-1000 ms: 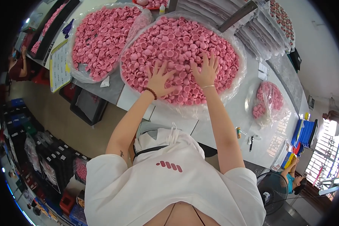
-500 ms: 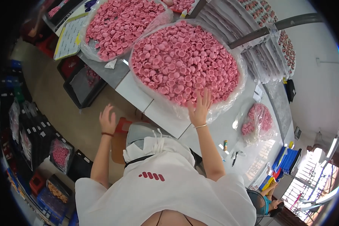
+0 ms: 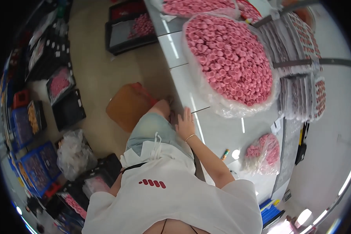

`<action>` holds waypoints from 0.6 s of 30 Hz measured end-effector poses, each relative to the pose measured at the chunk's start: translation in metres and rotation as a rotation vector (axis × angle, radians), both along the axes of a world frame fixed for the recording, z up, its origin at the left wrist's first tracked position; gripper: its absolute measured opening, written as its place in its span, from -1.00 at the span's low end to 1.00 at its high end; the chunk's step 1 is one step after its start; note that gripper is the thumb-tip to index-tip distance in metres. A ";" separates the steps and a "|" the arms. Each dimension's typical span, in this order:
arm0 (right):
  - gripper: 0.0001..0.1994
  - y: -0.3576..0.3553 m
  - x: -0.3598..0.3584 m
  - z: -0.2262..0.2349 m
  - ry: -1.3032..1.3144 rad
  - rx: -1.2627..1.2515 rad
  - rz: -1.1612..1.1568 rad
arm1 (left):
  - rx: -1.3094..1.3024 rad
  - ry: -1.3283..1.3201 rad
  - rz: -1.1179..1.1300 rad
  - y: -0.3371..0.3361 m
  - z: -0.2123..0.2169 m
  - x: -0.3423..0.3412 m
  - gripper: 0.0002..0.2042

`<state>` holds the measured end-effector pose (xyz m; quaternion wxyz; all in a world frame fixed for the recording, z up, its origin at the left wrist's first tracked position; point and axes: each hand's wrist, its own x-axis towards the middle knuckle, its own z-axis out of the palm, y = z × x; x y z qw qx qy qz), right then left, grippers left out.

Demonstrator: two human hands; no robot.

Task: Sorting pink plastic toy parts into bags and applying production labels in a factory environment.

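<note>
At the edge of the white table (image 3: 183,87), my right hand (image 3: 186,124) lies with its fingers stretched out, holding nothing. Beyond it is a large clear plastic bag (image 3: 216,107), open at the top and heaped with small pink cup-shaped pieces (image 3: 234,62). The hand and the bag are apart. Of my left arm only a short stretch (image 3: 115,188) shows beside my shirt; the hand itself is out of sight.
A brown-seated stool (image 3: 126,107) stands by my legs. Farther off on the floor is a black tray (image 3: 117,48) with pink pieces. Black and blue crates (image 3: 68,111) line the left side. A smaller bag of pink pieces (image 3: 263,152) and stacked trays (image 3: 300,97) are on the table's right.
My view and body have turned leftward. The right hand has come from over the big bag's near rim to the table edge. My left hand has dropped out of view.
</note>
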<state>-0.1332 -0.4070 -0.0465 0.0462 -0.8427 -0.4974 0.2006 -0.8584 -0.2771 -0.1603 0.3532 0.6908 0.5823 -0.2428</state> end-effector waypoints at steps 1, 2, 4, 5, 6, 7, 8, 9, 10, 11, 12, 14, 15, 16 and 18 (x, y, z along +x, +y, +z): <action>-0.46 0.000 -0.001 0.004 0.011 0.049 -0.024 | -0.028 0.007 0.010 -0.018 0.003 -0.008 -0.58; -0.52 0.006 -0.008 0.005 -0.030 0.082 0.021 | -0.046 -0.006 0.057 -0.063 -0.029 0.029 -0.58; -0.57 0.002 -0.007 0.006 -0.081 -0.046 0.098 | -0.118 -0.047 0.082 -0.096 -0.092 0.240 -0.58; -0.61 0.003 -0.005 0.008 -0.104 -0.153 0.121 | -0.139 -0.049 0.083 -0.093 -0.095 0.240 -0.58; -0.61 0.007 -0.004 0.009 -0.102 -0.146 0.153 | -0.162 -0.053 0.086 -0.092 -0.089 0.227 -0.58; -0.64 0.015 -0.012 0.009 -0.120 -0.170 0.193 | -0.181 -0.055 0.107 -0.102 -0.090 0.197 -0.58; -0.66 0.014 -0.013 0.010 -0.138 -0.208 0.194 | -0.214 -0.057 0.089 -0.103 -0.088 0.177 -0.58; -0.68 0.013 -0.016 0.010 -0.155 -0.247 0.200 | -0.248 -0.059 0.075 -0.106 -0.087 0.156 -0.58; -0.68 0.007 -0.013 -0.004 -0.158 -0.245 0.226 | -0.276 -0.068 0.073 -0.107 -0.089 0.142 -0.57; -0.70 -0.003 -0.005 -0.031 -0.257 -0.130 0.157 | -0.299 -0.084 0.067 -0.096 -0.095 0.141 -0.57; -0.71 -0.005 -0.005 -0.046 -0.342 -0.010 0.102 | -0.322 -0.093 0.077 -0.091 -0.101 0.145 -0.57; -0.76 0.026 -0.032 -0.006 -0.274 -0.046 0.169 | -0.359 -0.063 0.227 -0.117 -0.096 0.126 -0.57; -0.77 0.027 -0.030 -0.004 -0.276 -0.022 0.125 | -0.373 -0.063 0.280 -0.137 -0.087 0.095 -0.57; -0.77 0.034 -0.034 -0.003 -0.260 0.010 0.091 | -0.363 -0.074 0.257 -0.143 -0.084 0.074 -0.56; -0.77 0.041 -0.040 -0.010 -0.247 0.037 -0.011 | -0.509 -0.005 0.680 -0.154 -0.069 0.060 -0.54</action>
